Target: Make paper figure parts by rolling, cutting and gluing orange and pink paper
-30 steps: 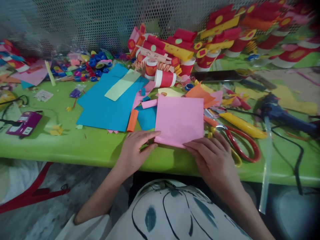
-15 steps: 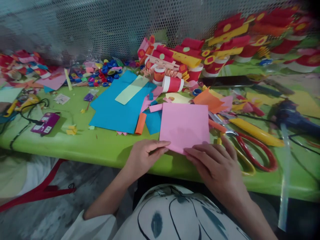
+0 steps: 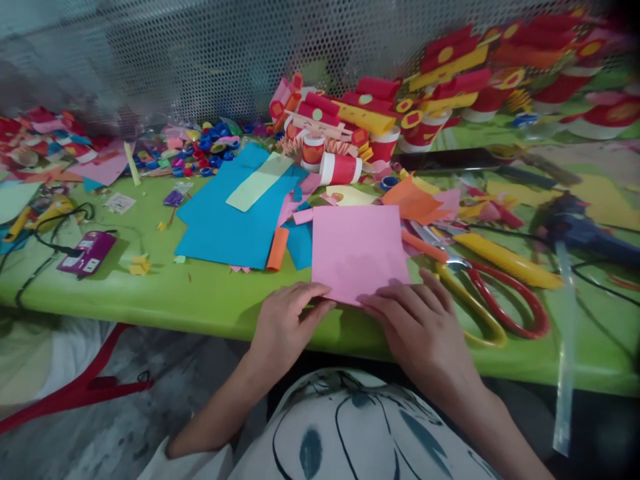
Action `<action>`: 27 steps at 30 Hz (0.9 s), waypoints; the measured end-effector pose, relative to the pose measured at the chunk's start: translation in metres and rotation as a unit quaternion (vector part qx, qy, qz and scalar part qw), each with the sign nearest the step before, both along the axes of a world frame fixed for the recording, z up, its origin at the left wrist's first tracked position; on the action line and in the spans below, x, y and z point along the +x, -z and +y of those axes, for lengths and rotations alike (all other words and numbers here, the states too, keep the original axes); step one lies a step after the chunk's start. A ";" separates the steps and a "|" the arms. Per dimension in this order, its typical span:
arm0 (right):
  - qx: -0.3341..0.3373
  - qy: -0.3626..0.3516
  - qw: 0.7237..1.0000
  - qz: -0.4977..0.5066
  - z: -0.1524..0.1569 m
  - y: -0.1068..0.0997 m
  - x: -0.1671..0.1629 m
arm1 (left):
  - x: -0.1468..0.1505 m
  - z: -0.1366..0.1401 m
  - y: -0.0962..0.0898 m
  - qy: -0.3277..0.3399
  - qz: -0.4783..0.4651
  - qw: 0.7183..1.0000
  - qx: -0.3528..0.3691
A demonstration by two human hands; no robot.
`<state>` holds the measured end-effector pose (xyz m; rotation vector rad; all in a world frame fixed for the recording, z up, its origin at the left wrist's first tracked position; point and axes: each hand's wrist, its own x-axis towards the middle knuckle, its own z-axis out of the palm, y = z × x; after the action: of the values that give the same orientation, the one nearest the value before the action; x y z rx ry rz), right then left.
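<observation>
A square sheet of pink paper point(image 3: 357, 243) lies in front of me near the table's front edge. My left hand point(image 3: 290, 317) pinches its near left corner between thumb and fingers. At the near edge, further right, my right hand point(image 3: 417, 320) has its fingers bent over the paper, with the thumb mostly hidden. Just right of the sheet are large scissors point(image 3: 510, 300) with one red and one yellow handle. Sheets of blue paper point(image 3: 225, 230) lie to the left, a pale green strip point(image 3: 259, 181) on top of them. Beside the blue sheets is a small orange roll point(image 3: 277, 249).
Red and white paper-cup figures point(image 3: 343, 169) crowd the back. A blue glue gun point(image 3: 575, 223) with a clear glue stick lies at the right, near a yellow corrugated piece point(image 3: 505, 259). A purple box point(image 3: 87, 253) with a black cable sits at the left on the green table point(image 3: 210, 297).
The pink sheet has shifted slightly left, along with both hands, and more of the scissors shows. Both hands still hold its near edge.
</observation>
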<state>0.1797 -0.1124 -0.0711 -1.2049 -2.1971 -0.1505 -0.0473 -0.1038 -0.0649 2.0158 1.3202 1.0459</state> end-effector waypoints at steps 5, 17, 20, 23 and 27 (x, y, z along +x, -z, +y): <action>-0.013 0.005 1.000 0.007 0.002 -0.001 -0.003 | 0.004 -0.004 0.002 -0.025 -0.081 0.996 -0.027; -0.013 -0.042 0.997 0.065 0.002 -0.002 -0.010 | 0.001 -0.011 0.000 -0.044 -0.175 0.977 -0.117; -0.007 -0.036 0.998 0.055 0.001 -0.003 -0.011 | 0.003 -0.012 0.000 -0.060 -0.166 0.981 -0.079; 0.003 -0.042 0.998 0.056 0.000 -0.006 -0.014 | 0.005 -0.012 0.000 -0.069 -0.138 0.988 -0.032; 0.005 -0.051 0.997 0.054 0.000 -0.007 -0.018 | 0.005 -0.015 -0.002 -0.048 -0.095 0.994 -0.011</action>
<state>0.1620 -0.1125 -0.0643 -1.0689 -2.1555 -0.0537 -0.0422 -0.1187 -0.0633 1.8021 1.3320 1.2283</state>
